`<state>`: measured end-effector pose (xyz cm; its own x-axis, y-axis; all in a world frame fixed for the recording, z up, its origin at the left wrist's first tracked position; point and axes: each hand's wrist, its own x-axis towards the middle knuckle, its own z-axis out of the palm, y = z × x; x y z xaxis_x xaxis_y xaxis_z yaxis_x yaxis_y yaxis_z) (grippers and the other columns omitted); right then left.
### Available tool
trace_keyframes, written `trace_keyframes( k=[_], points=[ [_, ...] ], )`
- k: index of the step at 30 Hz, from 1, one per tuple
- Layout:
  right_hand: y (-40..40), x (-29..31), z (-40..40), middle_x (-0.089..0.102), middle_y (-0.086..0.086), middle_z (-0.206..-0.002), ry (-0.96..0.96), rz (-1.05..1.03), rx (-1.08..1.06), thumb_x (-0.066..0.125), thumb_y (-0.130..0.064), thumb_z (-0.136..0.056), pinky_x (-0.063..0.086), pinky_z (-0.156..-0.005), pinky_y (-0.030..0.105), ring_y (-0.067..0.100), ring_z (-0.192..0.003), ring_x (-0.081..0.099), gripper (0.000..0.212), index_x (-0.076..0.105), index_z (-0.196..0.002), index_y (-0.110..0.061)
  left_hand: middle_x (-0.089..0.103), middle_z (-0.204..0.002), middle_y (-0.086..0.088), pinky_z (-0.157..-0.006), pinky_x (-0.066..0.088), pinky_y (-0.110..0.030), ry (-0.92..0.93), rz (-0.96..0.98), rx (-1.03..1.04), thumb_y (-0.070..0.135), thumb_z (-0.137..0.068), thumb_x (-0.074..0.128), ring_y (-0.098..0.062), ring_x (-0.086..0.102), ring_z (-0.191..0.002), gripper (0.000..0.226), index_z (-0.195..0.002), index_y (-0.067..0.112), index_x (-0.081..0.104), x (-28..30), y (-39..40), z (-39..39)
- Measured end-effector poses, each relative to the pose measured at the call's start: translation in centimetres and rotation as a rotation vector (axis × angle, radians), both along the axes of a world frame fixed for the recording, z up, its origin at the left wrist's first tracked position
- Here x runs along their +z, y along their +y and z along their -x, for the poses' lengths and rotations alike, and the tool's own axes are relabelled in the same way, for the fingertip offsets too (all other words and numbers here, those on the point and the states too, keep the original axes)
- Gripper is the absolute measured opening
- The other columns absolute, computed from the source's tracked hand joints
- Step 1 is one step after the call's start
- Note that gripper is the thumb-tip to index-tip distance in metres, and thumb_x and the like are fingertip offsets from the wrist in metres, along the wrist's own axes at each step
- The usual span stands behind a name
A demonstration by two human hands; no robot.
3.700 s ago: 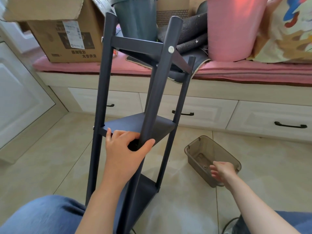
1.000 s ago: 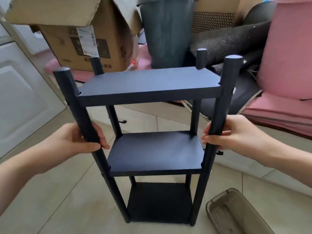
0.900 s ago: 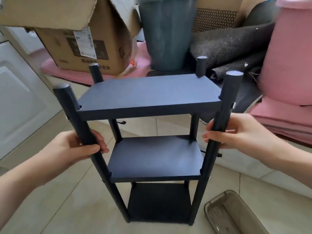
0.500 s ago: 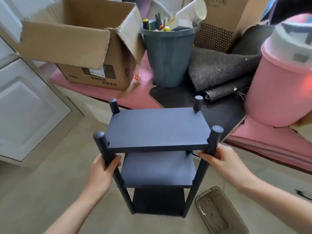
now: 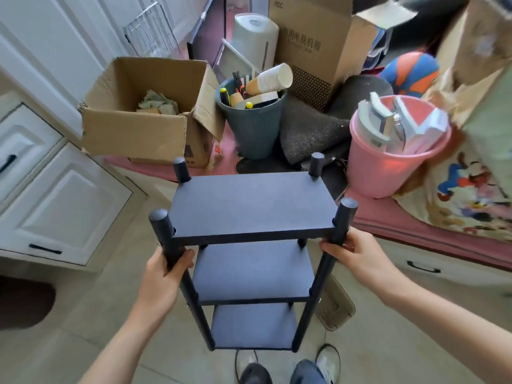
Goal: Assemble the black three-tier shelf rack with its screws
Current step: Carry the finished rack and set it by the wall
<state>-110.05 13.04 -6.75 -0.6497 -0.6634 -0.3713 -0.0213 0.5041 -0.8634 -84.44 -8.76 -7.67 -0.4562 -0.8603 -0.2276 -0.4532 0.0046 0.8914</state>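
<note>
Rack (image 5: 250, 206) upright on tiled floor (image 5: 91, 314), all three tiers level, four posts standing proud of top shelf. Left hand (image 5: 163, 275) wrapped round near-left post just under top tier; right hand (image 5: 357, 259) gripped on near-right post at same height. Far edge of rack close to pink-cushioned bench (image 5: 415, 228). Brown plastic tray (image 5: 336, 306) on floor just right of rack's legs. Cabinet doors (image 5: 63, 206) well left, bare tile between.
</note>
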Motion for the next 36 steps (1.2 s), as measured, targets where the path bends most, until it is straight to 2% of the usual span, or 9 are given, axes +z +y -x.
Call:
trace_keyframes(
  k=[3,6,10,19,24,27,32,34,36],
  points=[
    [2.5,4.3,-1.2,0.073,-0.016,-0.095,0.001,0.049,-0.038,0.067,-0.009,-0.092,0.053,-0.091,0.033,0.004,-0.093,0.068,0.020,0.071,-0.091,-0.029,0.063,-0.079,-0.005,-0.063,0.046,-0.008,0.035,-0.025,0.003,0.004,-0.099,0.060,-0.001,0.060,-0.064,0.011,-0.093,0.013,0.061,3.9,1.4,-0.5],
    [4.5,7.1,-2.4,0.073,-0.020,-0.099,-0.015,0.100,-0.123,0.066,-0.008,-0.092,0.050,-0.079,0.013,-0.001,-0.094,0.068,0.024,0.070,-0.096,-0.031,0.063,-0.075,-0.006,-0.062,0.046,-0.012,0.050,-0.019,0.008,0.010,-0.099,0.062,-0.002,0.059,-0.063,0.012,-0.087,0.012,0.060,6.1,2.9,-0.5],
    [7.3,10.2,-4.8,0.073,-0.024,-0.093,-0.046,0.161,-0.300,0.063,-0.006,-0.094,0.047,-0.066,0.006,-0.008,-0.086,0.067,0.030,0.069,-0.094,-0.035,0.056,-0.069,-0.005,-0.061,0.039,-0.034,0.114,-0.054,0.061,0.018,-0.096,0.069,-0.021,0.051,-0.064,0.025,-0.080,0.005,0.055,8.6,5.3,0.5],
    [16.9,15.2,-7.4,0.074,-0.016,-0.093,-0.040,0.255,-0.663,0.063,-0.005,-0.094,0.053,-0.069,0.013,-0.004,-0.089,0.068,0.023,0.069,-0.099,-0.027,0.051,-0.062,0.007,-0.059,0.035,-0.030,0.188,-0.161,-0.086,0.007,-0.094,0.067,-0.016,0.041,-0.064,0.026,-0.073,0.015,0.057,12.4,11.4,6.5],
    [23.7,16.5,-6.7,0.074,-0.015,-0.090,-0.006,0.261,-0.846,0.064,-0.007,-0.094,0.053,-0.076,0.019,-0.001,-0.089,0.069,0.018,0.068,-0.100,-0.023,0.058,-0.054,0.022,-0.050,0.042,-0.010,0.211,-0.163,-0.258,0.008,-0.094,0.067,0.000,0.049,-0.052,0.019,-0.077,0.014,0.061,13.6,16.6,11.8],
    [28.1,16.7,-6.1,0.075,-0.015,-0.091,-0.004,0.264,-0.948,0.065,-0.010,-0.094,0.055,-0.078,0.021,-0.002,-0.089,0.069,0.013,0.067,-0.100,-0.022,0.056,-0.055,0.018,-0.057,0.041,-0.022,0.209,-0.163,-0.342,0.007,-0.093,0.067,-0.011,0.049,-0.062,0.021,-0.073,0.013,0.059,14.2,20.2,15.1],
    [36.5,17.2,-4.0,0.075,-0.016,-0.086,-0.030,0.306,-1.080,0.068,-0.011,-0.092,0.055,-0.064,0.015,-0.004,-0.082,0.070,0.011,0.067,-0.097,-0.021,0.057,-0.058,0.016,-0.065,0.044,-0.033,0.267,-0.190,-0.515,0.007,-0.087,0.070,-0.006,0.051,-0.059,0.019,-0.076,0.001,0.056,15.8,27.9,21.0],
    [39.9,17.4,-3.1,0.075,-0.016,-0.084,-0.033,0.321,-1.120,0.067,-0.011,-0.092,0.053,-0.061,0.014,-0.004,-0.080,0.070,0.010,0.067,-0.095,-0.021,0.062,-0.061,0.019,-0.064,0.048,-0.025,0.291,-0.185,-0.549,0.002,-0.088,0.068,0.001,0.055,-0.058,0.015,-0.075,0.008,0.063,16.2,31.3,23.1],
    [43.0,17.5,-2.4,0.074,-0.018,-0.083,-0.034,0.342,-1.162,0.066,-0.009,-0.093,0.054,-0.061,0.014,-0.004,-0.078,0.070,0.013,0.066,-0.096,-0.022,0.066,-0.064,0.020,-0.058,0.048,-0.012,0.324,-0.202,-0.579,-0.004,-0.086,0.066,0.006,0.058,-0.059,0.031,-0.069,0.022,0.069,16.6,34.6,25.1]
  ],
)
